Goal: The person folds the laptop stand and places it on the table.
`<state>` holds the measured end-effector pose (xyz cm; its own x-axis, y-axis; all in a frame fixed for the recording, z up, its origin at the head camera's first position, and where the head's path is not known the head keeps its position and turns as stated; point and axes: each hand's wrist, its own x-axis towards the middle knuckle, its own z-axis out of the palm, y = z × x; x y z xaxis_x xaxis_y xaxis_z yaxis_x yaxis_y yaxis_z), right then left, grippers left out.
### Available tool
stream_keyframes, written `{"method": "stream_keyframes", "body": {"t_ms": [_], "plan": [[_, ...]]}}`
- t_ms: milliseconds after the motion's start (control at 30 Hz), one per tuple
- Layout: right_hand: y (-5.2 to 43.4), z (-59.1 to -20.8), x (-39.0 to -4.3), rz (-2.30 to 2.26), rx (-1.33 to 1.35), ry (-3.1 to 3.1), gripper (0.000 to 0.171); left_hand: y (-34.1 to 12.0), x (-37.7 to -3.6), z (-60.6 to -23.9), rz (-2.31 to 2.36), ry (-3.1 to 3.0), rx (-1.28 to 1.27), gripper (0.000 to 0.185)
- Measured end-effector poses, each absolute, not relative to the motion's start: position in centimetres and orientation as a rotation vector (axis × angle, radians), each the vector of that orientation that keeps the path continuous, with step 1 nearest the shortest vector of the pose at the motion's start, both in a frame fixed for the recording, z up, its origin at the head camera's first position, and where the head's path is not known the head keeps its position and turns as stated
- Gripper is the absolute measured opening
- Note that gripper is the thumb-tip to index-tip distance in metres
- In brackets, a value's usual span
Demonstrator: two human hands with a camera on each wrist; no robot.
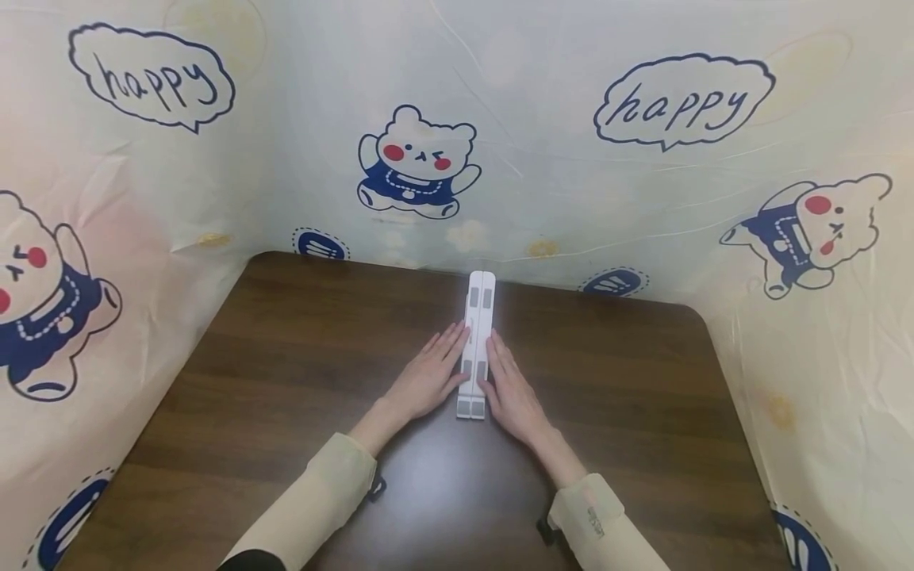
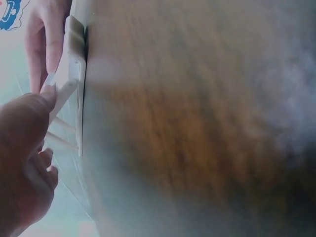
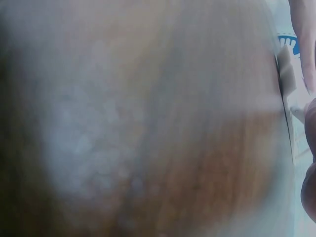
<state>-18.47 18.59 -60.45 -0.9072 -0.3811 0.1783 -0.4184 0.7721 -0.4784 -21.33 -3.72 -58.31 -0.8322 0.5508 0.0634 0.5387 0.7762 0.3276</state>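
A white folding laptop stand (image 1: pixel 480 333) with grey pads lies lengthwise on the table, its two long bars side by side. My left hand (image 1: pixel 424 381) touches its left side with straight fingers, the thumb tip at its near part. Against the right side rest the straight fingers of my right hand (image 1: pixel 516 400). In the left wrist view, slanted arms of the stand (image 2: pixel 75 49) rise from its base bar, and the left thumb (image 2: pixel 29 106) lies at the upper arm. The right wrist view catches only part of the stand (image 3: pixel 286 74) at its right edge.
The dark wooden table (image 1: pixel 300 349) has rounded far corners. A pale cloth (image 1: pixel 543 190) printed with bears and lettering hangs behind it and along both sides. The stand's far end reaches close to the table's back edge.
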Motion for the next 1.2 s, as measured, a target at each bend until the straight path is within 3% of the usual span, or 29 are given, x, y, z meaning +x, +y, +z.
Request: {"method": "stream_keyframes", "body": {"t_ms": [367,733,1200], "plan": [[19.6,-60.0,-18.9,0.768,0.694,-2.894,0.080,-3.9,-21.2,-58.7,0.467,2.879,0.972,0.101],[19.2,-60.0,-18.0,0.858,0.603,-2.877,0.080,-4.5,-23.5,-56.5,0.581,2.928,0.922,0.086],[19.1,-59.9,-16.2,0.982,0.581,-2.957,0.106,-3.8,-27.0,-56.0,0.805,2.881,0.877,0.081]]}}
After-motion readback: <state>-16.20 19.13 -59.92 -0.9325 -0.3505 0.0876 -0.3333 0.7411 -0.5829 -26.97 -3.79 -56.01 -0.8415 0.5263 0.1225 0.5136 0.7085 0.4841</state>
